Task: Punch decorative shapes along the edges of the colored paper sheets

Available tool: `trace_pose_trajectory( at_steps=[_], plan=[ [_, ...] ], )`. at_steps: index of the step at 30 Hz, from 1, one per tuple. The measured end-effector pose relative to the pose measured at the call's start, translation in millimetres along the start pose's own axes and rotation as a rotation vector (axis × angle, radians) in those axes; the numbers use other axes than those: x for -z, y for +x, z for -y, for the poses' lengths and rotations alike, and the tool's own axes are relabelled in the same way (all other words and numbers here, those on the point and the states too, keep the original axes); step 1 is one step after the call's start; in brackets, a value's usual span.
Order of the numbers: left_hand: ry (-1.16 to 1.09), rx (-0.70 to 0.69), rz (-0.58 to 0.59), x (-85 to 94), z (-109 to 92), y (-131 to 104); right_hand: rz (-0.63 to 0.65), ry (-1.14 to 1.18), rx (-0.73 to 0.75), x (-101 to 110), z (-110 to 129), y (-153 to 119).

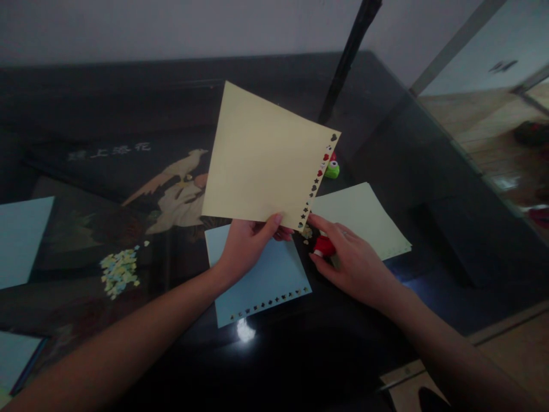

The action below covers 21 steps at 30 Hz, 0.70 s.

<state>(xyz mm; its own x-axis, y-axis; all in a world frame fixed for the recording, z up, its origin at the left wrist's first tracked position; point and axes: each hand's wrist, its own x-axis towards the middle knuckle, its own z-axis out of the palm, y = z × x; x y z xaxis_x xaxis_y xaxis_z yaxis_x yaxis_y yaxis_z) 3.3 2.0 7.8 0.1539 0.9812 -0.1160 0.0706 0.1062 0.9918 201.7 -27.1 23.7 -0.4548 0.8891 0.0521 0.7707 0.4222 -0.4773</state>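
Note:
A pale yellow sheet (266, 154) is raised over the dark table, with a row of small star and heart holes down its right edge. My left hand (253, 243) pinches its lower edge between thumb and fingers. Close to the sheet's lower right corner, my right hand (349, 260) has its fingers around a small red object (325, 246), partly hidden. Beneath my left hand lies a light blue sheet (266, 274) with holes along its bottom edge. Another pale sheet or stack (364, 217) rests beyond my right hand. A green and red item (332, 169) shows behind the raised sheet.
Small paper cutouts (120, 272) form a pile at the left of the glossy table (171, 366). Blue sheets (23, 240) lie at the far left. A black pole (351, 57) rises at the back, and a dark flat box shape (454, 240) is at the right.

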Motion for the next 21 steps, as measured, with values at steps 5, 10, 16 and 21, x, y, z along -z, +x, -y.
trace_pose_trajectory(
  at_steps=[5, 10, 16, 21],
  plan=[
    [-0.003, 0.005, 0.007, 0.2, 0, 0, -0.134, 0.136, 0.000, 3, -2, 2],
    [0.006, -0.005, 0.009, 0.8, -1, 0, -0.173, 0.283, -0.042, 7, -8, 4],
    [-0.021, -0.014, -0.018, 1.6, 1, 3, -0.147, 0.489, -0.085, 7, -14, 5],
    [-0.036, -0.015, -0.034, 2.9, 3, 4, -0.185, 0.490, -0.102, 4, -15, 7]
  ],
)
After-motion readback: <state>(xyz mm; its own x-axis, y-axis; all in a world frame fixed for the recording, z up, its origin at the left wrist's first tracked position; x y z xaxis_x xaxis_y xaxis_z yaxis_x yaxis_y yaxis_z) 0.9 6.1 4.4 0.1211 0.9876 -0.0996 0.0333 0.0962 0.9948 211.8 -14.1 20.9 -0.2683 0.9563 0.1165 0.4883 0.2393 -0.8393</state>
